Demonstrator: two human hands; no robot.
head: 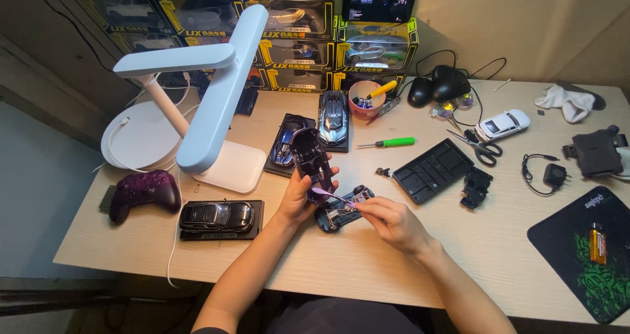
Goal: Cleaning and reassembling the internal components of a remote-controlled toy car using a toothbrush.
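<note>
Holding the purple car body shell upright in left hand, right hand fingers pinched on a thin tool at the chassis on desk; car apart, w/ screwdriver beyond, reassembly not yet done.

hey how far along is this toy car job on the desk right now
Done: the purple car shell is off its base and held up in the left hand. In hand: the right hand works a thin tool at the car base lying on the desk. Left: shell and base are still apart; the green screwdriver lies unused.
</note>
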